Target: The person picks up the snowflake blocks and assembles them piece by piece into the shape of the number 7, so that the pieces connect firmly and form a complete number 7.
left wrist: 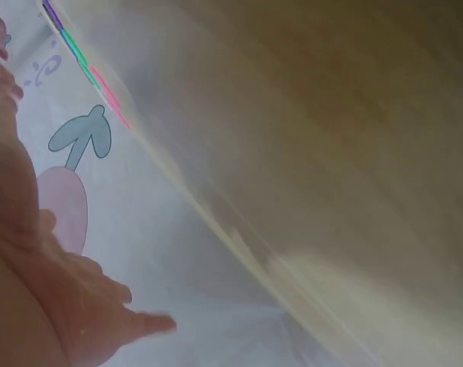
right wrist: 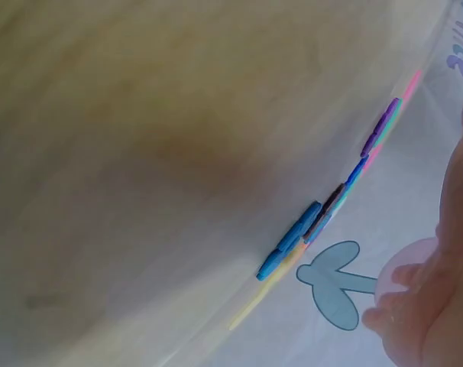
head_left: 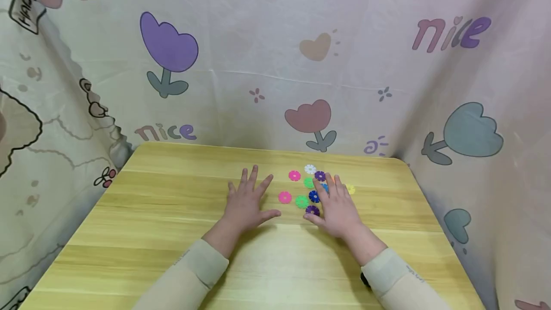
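Centrally, the bare left hand (head_left: 244, 206) and bare right hand (head_left: 340, 208) are raised over a pale, wood-grained table (head_left: 163, 214), fingers extended and apart, neither gripping anything. Small, flat, notched multicoloured discs (head_left: 299, 203) lie clustered on the table, partly hidden by the right hand in the head view. A round, notched pink disc (head_left: 282, 199) lies nearest the left hand.

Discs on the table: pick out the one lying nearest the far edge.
The white disc: it lies rearmost, and it is the only white one visible.
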`<state>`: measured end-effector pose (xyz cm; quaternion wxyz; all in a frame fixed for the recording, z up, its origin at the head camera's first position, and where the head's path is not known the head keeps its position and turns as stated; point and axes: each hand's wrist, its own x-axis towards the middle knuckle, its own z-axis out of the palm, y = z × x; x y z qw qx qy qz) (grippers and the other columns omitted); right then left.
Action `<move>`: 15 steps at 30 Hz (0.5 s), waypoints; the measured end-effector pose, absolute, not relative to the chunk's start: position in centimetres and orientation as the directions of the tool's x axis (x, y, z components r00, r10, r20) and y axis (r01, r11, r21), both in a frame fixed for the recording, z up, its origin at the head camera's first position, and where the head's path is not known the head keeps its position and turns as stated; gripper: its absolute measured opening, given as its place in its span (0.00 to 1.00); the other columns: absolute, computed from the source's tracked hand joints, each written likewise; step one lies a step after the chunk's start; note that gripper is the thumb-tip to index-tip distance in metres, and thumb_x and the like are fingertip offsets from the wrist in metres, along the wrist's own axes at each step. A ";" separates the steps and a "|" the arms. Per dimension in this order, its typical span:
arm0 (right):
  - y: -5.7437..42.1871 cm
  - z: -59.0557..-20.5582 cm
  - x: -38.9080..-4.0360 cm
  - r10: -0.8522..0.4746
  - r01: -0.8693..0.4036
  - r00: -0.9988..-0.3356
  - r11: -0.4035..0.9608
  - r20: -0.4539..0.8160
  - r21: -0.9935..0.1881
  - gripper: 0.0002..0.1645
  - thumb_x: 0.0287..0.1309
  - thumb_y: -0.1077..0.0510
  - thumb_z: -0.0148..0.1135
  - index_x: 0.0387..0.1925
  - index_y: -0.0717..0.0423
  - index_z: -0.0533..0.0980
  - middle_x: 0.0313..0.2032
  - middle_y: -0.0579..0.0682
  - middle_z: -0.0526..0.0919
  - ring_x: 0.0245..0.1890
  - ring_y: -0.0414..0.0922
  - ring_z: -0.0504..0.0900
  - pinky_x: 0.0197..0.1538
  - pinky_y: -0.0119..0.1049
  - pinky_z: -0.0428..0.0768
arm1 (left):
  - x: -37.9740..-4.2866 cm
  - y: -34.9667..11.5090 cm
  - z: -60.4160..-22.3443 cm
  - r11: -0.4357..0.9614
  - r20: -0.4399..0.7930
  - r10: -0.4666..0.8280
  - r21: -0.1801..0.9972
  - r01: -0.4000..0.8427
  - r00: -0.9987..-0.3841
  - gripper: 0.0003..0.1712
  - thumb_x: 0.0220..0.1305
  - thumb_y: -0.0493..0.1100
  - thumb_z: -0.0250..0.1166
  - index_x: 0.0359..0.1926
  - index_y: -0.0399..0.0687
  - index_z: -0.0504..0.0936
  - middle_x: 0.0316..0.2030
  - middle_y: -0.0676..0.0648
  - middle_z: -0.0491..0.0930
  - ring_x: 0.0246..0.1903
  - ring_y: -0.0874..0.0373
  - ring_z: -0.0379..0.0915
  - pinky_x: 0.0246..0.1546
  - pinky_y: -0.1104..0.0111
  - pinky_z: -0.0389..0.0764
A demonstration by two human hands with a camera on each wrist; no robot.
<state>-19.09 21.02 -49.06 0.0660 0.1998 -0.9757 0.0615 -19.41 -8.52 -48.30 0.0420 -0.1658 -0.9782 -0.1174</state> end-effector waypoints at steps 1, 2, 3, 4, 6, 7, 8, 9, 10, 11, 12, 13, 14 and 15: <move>21.0 -48.9 -19.1 -0.387 -0.405 -0.907 0.910 0.166 -0.090 0.64 0.63 0.23 0.64 0.84 0.54 0.53 0.82 0.69 0.47 0.80 0.71 0.45 0.77 0.66 0.53 | -19.4 -8.4 -48.3 0.911 0.132 0.321 0.227 0.344 -0.938 0.59 0.60 0.80 0.66 0.85 0.66 0.56 0.85 0.38 0.38 0.82 0.31 0.33 0.69 0.25 0.51; 21.1 -48.8 -19.1 -0.393 -0.412 -0.902 0.907 0.179 -0.084 0.64 0.62 0.24 0.64 0.84 0.55 0.53 0.81 0.69 0.50 0.80 0.71 0.49 0.77 0.65 0.56 | -19.4 -8.3 -48.3 0.906 0.137 0.327 0.236 0.351 -0.935 0.58 0.61 0.79 0.66 0.85 0.65 0.56 0.85 0.38 0.39 0.81 0.31 0.35 0.69 0.26 0.54; 21.0 -48.7 -19.1 -0.399 -0.419 -0.897 0.904 0.191 -0.080 0.64 0.63 0.24 0.65 0.84 0.57 0.54 0.80 0.69 0.53 0.79 0.70 0.52 0.76 0.64 0.58 | -19.4 -8.2 -48.3 0.903 0.139 0.329 0.244 0.354 -0.934 0.57 0.62 0.77 0.66 0.84 0.65 0.57 0.85 0.38 0.39 0.81 0.31 0.36 0.70 0.28 0.56; 21.0 -48.7 -19.2 -0.406 -0.428 -0.891 0.900 0.205 -0.080 0.63 0.63 0.26 0.66 0.83 0.58 0.55 0.79 0.69 0.57 0.78 0.69 0.56 0.75 0.64 0.61 | -19.3 -8.2 -48.3 0.901 0.142 0.329 0.249 0.355 -0.934 0.56 0.63 0.76 0.66 0.84 0.64 0.58 0.85 0.38 0.40 0.81 0.31 0.38 0.70 0.29 0.58; 20.9 -48.6 -19.2 -0.424 -0.449 -0.878 0.891 0.224 -0.073 0.61 0.63 0.28 0.68 0.81 0.61 0.58 0.75 0.69 0.64 0.74 0.67 0.64 0.72 0.63 0.68 | -19.3 -8.1 -48.3 0.902 0.152 0.324 0.249 0.353 -0.934 0.54 0.64 0.75 0.66 0.83 0.63 0.60 0.84 0.38 0.43 0.81 0.32 0.44 0.69 0.31 0.63; 20.8 -48.6 -19.2 -0.432 -0.457 -0.872 0.887 0.229 -0.069 0.60 0.64 0.29 0.68 0.80 0.62 0.59 0.72 0.68 0.68 0.72 0.65 0.67 0.70 0.62 0.71 | -19.3 -8.1 -48.3 0.903 0.156 0.321 0.245 0.352 -0.934 0.53 0.65 0.74 0.67 0.83 0.62 0.61 0.84 0.38 0.47 0.79 0.32 0.49 0.68 0.33 0.65; 20.7 -48.6 -19.2 -0.441 -0.465 -0.867 0.883 0.232 -0.061 0.58 0.64 0.30 0.68 0.79 0.63 0.61 0.69 0.67 0.71 0.69 0.64 0.70 0.68 0.61 0.74 | -19.2 -8.1 -48.3 0.904 0.162 0.321 0.242 0.353 -0.933 0.51 0.65 0.73 0.67 0.82 0.60 0.63 0.82 0.38 0.52 0.78 0.33 0.54 0.67 0.34 0.68; 20.6 -48.7 -19.2 -0.447 -0.470 -0.865 0.881 0.230 -0.054 0.57 0.65 0.30 0.68 0.78 0.64 0.63 0.66 0.66 0.73 0.67 0.63 0.73 0.65 0.60 0.77 | -19.2 -8.1 -48.3 0.904 0.170 0.324 0.236 0.358 -0.931 0.50 0.66 0.72 0.68 0.80 0.57 0.66 0.80 0.37 0.58 0.75 0.34 0.60 0.65 0.36 0.72; 20.6 -48.7 -19.2 -0.452 -0.474 -0.862 0.879 0.228 -0.048 0.55 0.65 0.31 0.68 0.77 0.64 0.65 0.63 0.65 0.75 0.64 0.62 0.75 0.63 0.58 0.79 | -19.2 -8.1 -48.3 0.902 0.178 0.327 0.234 0.363 -0.928 0.48 0.66 0.71 0.69 0.78 0.54 0.69 0.77 0.37 0.63 0.72 0.35 0.65 0.63 0.37 0.74; 20.5 -48.9 -19.2 -0.457 -0.476 -0.861 0.878 0.224 -0.038 0.53 0.65 0.31 0.68 0.75 0.65 0.67 0.61 0.64 0.77 0.62 0.61 0.76 0.61 0.57 0.80 | -19.2 -8.1 -48.3 0.902 0.180 0.332 0.227 0.368 -0.926 0.45 0.67 0.69 0.69 0.75 0.51 0.72 0.74 0.38 0.68 0.69 0.36 0.70 0.61 0.39 0.77; 20.5 -49.0 -19.2 -0.459 -0.476 -0.862 0.879 0.217 -0.033 0.51 0.65 0.32 0.69 0.73 0.65 0.69 0.59 0.63 0.78 0.60 0.60 0.77 0.59 0.56 0.81 | -19.2 -8.0 -48.2 0.901 0.180 0.338 0.223 0.373 -0.924 0.43 0.67 0.68 0.70 0.73 0.48 0.74 0.70 0.38 0.73 0.65 0.38 0.74 0.58 0.41 0.79; 20.4 -49.1 -19.1 -0.459 -0.473 -0.864 0.881 0.208 -0.024 0.50 0.66 0.32 0.69 0.72 0.65 0.71 0.58 0.62 0.79 0.58 0.59 0.77 0.59 0.56 0.81 | -19.2 -8.0 -48.2 0.900 0.175 0.344 0.217 0.377 -0.922 0.40 0.68 0.66 0.70 0.70 0.46 0.77 0.66 0.39 0.77 0.62 0.39 0.76 0.57 0.43 0.81; 20.4 -49.2 -19.1 -0.457 -0.469 -0.868 0.883 0.197 -0.017 0.48 0.66 0.32 0.68 0.70 0.65 0.73 0.58 0.62 0.79 0.58 0.59 0.77 0.59 0.56 0.81 | -19.2 -8.0 -48.2 0.899 0.166 0.351 0.218 0.381 -0.922 0.38 0.69 0.65 0.70 0.67 0.44 0.78 0.63 0.40 0.79 0.60 0.41 0.78 0.55 0.45 0.82; 20.4 -49.3 -19.0 -0.455 -0.466 -0.870 0.885 0.189 -0.013 0.46 0.66 0.33 0.69 0.68 0.65 0.74 0.58 0.61 0.80 0.58 0.58 0.78 0.59 0.56 0.81 | -19.2 -7.9 -48.2 0.896 0.148 0.354 0.228 0.380 -0.923 0.35 0.70 0.63 0.70 0.65 0.43 0.80 0.61 0.40 0.81 0.58 0.42 0.79 0.54 0.47 0.83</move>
